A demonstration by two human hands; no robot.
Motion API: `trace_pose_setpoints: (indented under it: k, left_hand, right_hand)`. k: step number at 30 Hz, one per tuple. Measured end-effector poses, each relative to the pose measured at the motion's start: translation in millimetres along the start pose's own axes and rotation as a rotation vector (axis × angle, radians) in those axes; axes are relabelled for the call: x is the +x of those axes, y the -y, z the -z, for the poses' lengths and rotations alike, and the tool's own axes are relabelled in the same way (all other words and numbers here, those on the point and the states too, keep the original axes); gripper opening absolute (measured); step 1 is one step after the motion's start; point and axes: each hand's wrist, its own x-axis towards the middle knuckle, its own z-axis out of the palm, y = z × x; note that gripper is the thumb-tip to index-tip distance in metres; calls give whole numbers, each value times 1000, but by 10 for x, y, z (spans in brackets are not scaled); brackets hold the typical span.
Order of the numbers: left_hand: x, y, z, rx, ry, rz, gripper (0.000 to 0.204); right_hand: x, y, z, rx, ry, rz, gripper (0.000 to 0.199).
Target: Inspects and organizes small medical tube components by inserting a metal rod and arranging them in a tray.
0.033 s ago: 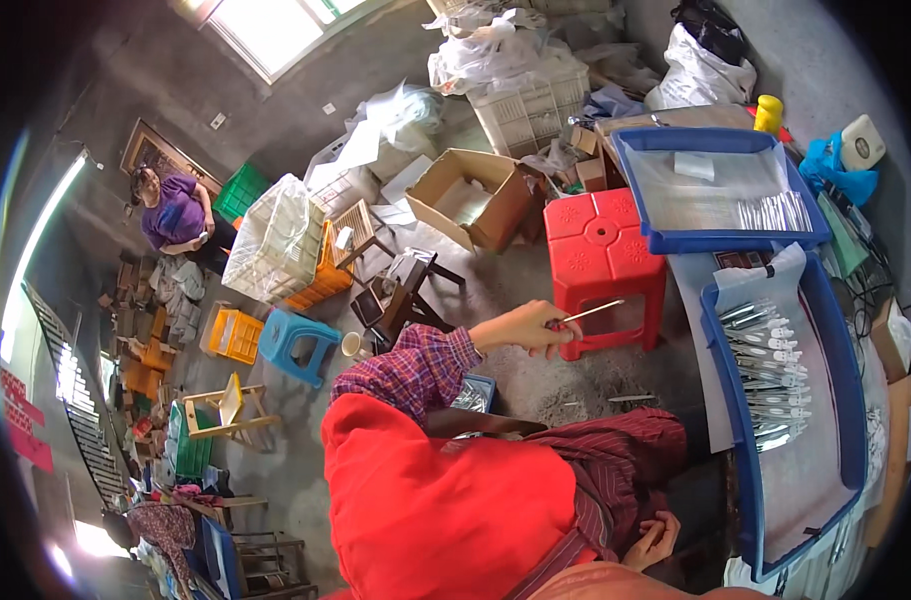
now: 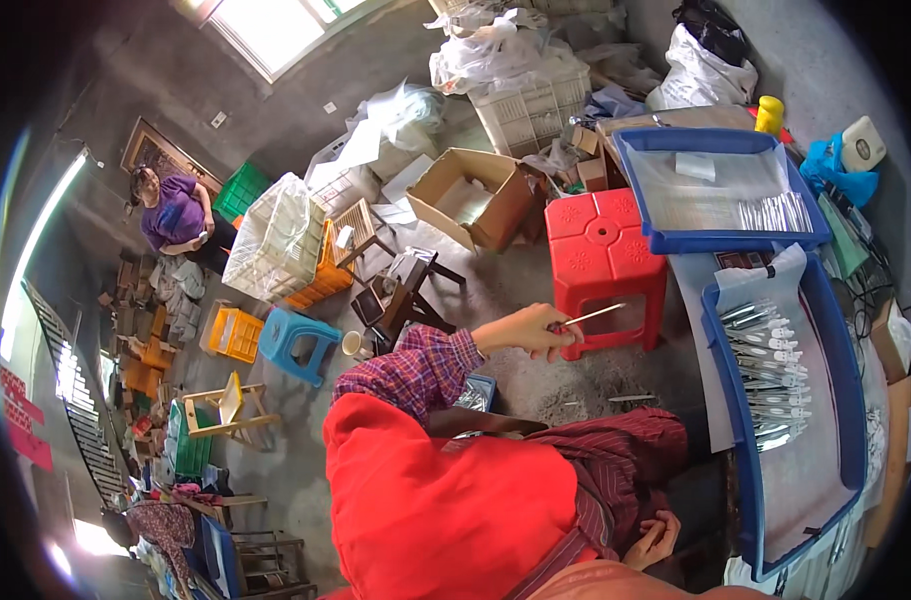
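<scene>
My left hand point(image 2: 531, 331) is stretched out from a plaid sleeve, over the floor in front of a red plastic stool point(image 2: 600, 235). Its fingers are closed round a thin metal rod point(image 2: 600, 313) that points right; a bit of red shows where it meets the fingers, and the rest is hidden. Low beside my lap is my right hand point(image 2: 652, 540), its fingers loosely bent and a little apart, with nothing seen in it. Right of it stands a long blue tray point(image 2: 743, 480) with a row of slim silver tools point(image 2: 770, 375) on a pale liner.
Behind is another blue tray point(image 2: 655, 243) holding silver pieces point(image 2: 775, 212). A cardboard box point(image 2: 445, 200), dark wooden bench point(image 2: 405, 300) and blue stool point(image 2: 293, 340) stand farther off. One person point(image 2: 180, 215) in purple is at the far left, another point(image 2: 165, 535) at lower left.
</scene>
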Motion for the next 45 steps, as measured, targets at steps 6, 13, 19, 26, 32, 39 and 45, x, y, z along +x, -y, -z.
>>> trace_pose_setpoints:
  k: [6,13,19,26,32,39,45]
  left_hand:
    - [-68,136,-166,-31,103,11,28]
    - [-291,226,-114,10,4,-45,26]
    - [-380,153,-130,19,-32,-61,26]
    - [-171,56,-105,60,-93,-158,26]
    - [-185,-4,-34,82,-86,-229,25]
    - [-198,22,-32,79,-113,-222,26]
    - [-198,88,-8,105,-125,-240,29]
  right_hand:
    - [8,-52,-8,31,-28,66,15]
    - [30,-32,-11,-39,47,32,18]
    - [286,230,41,-79,263,-76,23]
    - [882,17,-410,108,314,-271,23]
    - [1025,-402,-627,200,375,-317,22]
    - [1120,-460,-790,250,423,-389,23]
    - [1241,-650,-876,226,458,-370,26]
